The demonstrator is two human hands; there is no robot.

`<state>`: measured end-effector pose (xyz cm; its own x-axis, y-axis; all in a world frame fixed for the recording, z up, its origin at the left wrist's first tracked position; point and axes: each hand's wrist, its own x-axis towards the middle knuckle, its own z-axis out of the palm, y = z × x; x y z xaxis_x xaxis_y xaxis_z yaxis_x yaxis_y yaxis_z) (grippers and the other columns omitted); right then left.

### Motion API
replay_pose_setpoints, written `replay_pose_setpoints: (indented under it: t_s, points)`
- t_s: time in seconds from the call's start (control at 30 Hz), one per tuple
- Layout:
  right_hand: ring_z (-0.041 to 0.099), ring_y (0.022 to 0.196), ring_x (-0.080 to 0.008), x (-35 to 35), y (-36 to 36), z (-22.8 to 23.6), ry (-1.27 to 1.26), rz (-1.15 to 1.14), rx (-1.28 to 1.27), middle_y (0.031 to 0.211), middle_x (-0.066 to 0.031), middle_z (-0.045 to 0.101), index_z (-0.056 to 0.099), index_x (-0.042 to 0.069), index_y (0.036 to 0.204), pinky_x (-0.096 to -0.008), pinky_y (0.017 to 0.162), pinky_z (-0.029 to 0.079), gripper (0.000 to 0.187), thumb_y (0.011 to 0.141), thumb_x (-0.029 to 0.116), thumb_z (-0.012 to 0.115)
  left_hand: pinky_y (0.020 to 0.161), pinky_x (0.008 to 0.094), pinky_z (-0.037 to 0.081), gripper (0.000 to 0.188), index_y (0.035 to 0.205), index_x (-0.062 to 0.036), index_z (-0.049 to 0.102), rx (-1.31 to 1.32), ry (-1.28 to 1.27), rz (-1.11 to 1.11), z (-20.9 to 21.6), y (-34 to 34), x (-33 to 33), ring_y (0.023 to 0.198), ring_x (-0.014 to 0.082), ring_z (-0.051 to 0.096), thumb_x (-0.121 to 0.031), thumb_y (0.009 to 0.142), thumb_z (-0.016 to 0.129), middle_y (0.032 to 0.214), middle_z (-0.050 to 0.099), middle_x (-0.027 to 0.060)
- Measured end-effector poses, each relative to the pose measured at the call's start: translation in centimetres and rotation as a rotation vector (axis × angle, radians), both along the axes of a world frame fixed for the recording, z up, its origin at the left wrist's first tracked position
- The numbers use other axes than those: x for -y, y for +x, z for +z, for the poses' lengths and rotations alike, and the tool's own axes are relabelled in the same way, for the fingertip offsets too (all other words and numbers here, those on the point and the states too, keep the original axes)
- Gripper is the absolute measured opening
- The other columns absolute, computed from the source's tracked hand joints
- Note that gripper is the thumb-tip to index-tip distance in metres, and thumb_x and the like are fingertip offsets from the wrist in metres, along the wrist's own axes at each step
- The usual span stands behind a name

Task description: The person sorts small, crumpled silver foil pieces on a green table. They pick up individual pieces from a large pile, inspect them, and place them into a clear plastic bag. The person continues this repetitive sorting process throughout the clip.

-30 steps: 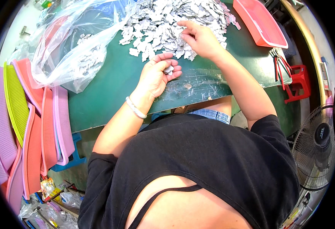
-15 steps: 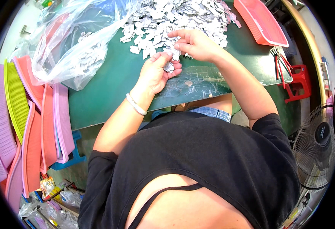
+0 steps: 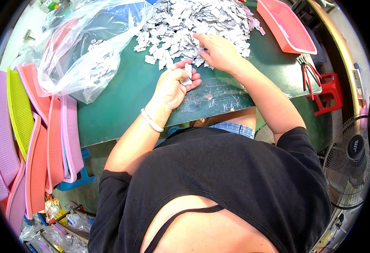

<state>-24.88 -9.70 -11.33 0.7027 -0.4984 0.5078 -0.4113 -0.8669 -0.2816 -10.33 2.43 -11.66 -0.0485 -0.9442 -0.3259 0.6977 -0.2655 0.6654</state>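
Lengthwise toward the pile [image 3: 212, 19], pale piece [image 3: 187, 76] in left hand [image 3: 168, 89].

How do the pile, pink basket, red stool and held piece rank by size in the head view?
Pile of grey-white pieces
Pink basket
Red stool, partly hidden
Piece in the left hand

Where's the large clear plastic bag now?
In the head view, the clear plastic bag is on the left side of the green table, left of the heap of grey pieces and near the stacked baskets.

Red stool [image 3: 333, 89] near green table [image 3: 113, 114]
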Motion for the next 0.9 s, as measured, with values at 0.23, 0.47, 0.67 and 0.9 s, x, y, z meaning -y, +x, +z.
replay_pose_setpoints:
  t_s: [0.23,0.47,0.67,0.9]
  points:
    - [0.057,0.068,-0.0199,0.1,-0.9,1.1,0.215,0.006,0.085,0.083,-0.0112,0.061,0.044,0.001,0.116,-0.0286,0.063,0.046,0.040,0.076,0.002,0.051,0.061,0.0306,0.048,0.018,0.097,-0.0011,0.049,0.026,0.061,0.034,-0.2,0.2,0.0,0.073,0.0218,0.058,-0.014,0.085,0.048,0.082,0.057,0.0110]
    - [0.054,0.070,-0.0074,-1.8,-0.8,3.3,1.051,0.279,0.206,0.088,-0.0046,0.061,0.040,-0.001,0.122,-0.0201,0.064,0.044,0.043,0.080,0.002,0.049,0.054,0.0265,0.045,0.025,0.101,-0.0012,0.049,0.019,0.063,-0.049,0.3,0.2,0.2,0.068,0.0194,0.057,-0.023,0.089,0.045,0.083,0.059,0.0124]
    - [0.055,0.073,-0.0108,-0.4,-1.4,2.0,0.904,0.180,0.230,0.088,-0.0073,0.062,0.041,0.000,0.122,-0.0240,0.066,0.045,0.044,0.079,0.002,0.049,0.053,0.0254,0.045,0.023,0.102,-0.0005,0.049,-0.006,0.078,-0.046,0.2,0.3,0.1,0.066,0.0185,0.056,-0.019,0.089,0.047,0.083,0.059,0.0130]
    - [0.055,0.084,-0.0285,0.0,-2.9,1.1,0.225,0.033,-0.103,0.087,-0.0084,0.059,0.045,0.008,0.119,-0.0363,0.075,0.044,0.054,0.068,0.004,0.060,0.056,0.0291,0.050,0.023,0.104,-0.0008,0.048,-0.092,0.045,-0.086,-0.4,0.7,0.3,0.071,0.0209,0.060,-0.017,0.087,0.045,0.085,0.060,0.0149]
